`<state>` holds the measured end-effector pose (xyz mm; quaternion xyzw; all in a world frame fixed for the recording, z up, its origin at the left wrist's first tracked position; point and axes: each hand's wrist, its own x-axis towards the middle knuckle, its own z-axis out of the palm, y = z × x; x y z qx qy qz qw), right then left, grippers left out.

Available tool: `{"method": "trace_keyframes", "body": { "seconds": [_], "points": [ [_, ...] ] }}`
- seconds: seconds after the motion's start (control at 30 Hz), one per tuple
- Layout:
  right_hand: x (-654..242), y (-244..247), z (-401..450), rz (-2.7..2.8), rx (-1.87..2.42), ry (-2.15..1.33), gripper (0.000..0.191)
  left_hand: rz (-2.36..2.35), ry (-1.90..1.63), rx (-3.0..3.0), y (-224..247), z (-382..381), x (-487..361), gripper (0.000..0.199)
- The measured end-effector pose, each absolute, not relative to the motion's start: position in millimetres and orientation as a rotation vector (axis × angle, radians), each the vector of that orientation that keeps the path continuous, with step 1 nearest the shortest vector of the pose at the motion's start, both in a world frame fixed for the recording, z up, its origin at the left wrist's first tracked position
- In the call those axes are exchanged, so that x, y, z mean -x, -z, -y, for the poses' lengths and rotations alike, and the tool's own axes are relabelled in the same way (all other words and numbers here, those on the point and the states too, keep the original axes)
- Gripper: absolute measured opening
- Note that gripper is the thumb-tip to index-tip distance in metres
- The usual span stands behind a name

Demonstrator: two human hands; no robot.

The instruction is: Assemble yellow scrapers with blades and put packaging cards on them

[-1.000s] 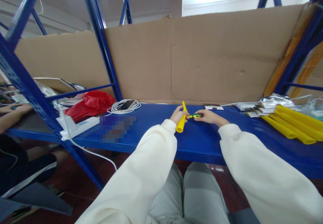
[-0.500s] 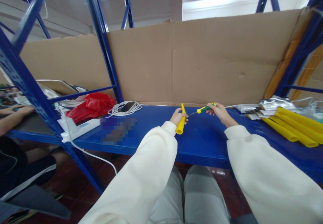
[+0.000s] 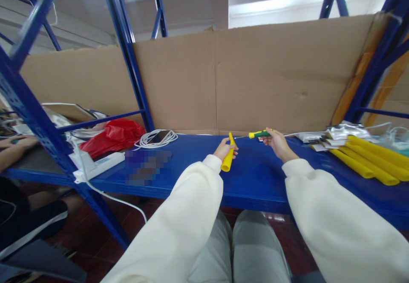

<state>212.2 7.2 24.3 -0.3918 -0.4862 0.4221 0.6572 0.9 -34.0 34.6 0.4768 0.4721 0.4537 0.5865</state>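
My left hand (image 3: pixel 223 149) is closed around a short yellow tube (image 3: pixel 227 161), whose open round end faces down toward me and whose far end narrows. In my right hand (image 3: pixel 278 143) is a screwdriver (image 3: pixel 259 134) with a green and yellow handle, held by fingers and thumb. Its thin metal shaft points left and meets the upper part of the tube. Whether the tip is inside the tube or only against it, I cannot tell. Both hands are above the blue tabletop (image 3: pixel 252 185).
Several yellow tubes (image 3: pixel 373 159) and silvery packets (image 3: pixel 343 132) lie at right. To the left are a coiled white cable (image 3: pixel 150 140), a phone (image 3: pixel 160 136), a white power strip (image 3: pixel 104 164) and a red bag (image 3: pixel 116 136). A cardboard panel (image 3: pixel 255 78) stands behind; another person's hand (image 3: pixel 22 142) is far left.
The screwdriver has tilted closer to level, with its tip slightly higher on the yellow tube. My left hand keeps its hold, and the whole view has shifted a little.
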Motion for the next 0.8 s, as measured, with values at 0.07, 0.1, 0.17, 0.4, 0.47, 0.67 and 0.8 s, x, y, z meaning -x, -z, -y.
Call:
{"method": "trace_keyframes", "body": {
  "seconds": [0.07,0.1,0.17,0.4,0.47,0.67,0.8],
  "points": [
    [-212.3,-23.9,-7.3,1.099,0.887,-0.969,0.026,-1.093,-1.054,-1.109,-34.7,33.6,-0.9,0.052],
    [-212.2,-23.9,-7.3,1.101,0.886,-0.974,0.026,-1.090,-1.051,-1.108,-34.9,33.5,-0.9,0.052],
    [-212.0,-24.1,-7.2,1.105,0.884,-0.977,0.027,-1.089,-1.045,-1.102,-35.3,33.5,-0.7,0.053],
    [-210.2,-26.3,-5.4,1.080,0.893,-0.988,0.023,-1.056,-1.030,-1.079,-33.3,31.1,0.9,0.054],
    [-210.3,-26.2,-5.3,1.081,0.898,-0.988,0.023,-1.049,-1.027,-1.075,-32.7,30.3,1.2,0.055],
    [-212.1,-24.3,-7.9,1.121,0.915,-0.961,0.026,-1.033,-1.013,-1.065,-32.8,29.3,1.8,0.059],
    [-211.7,-25.2,-7.0,1.118,0.917,-0.960,0.028,-1.032,-1.013,-1.059,-34.0,30.8,1.6,0.056]
  ]
}}
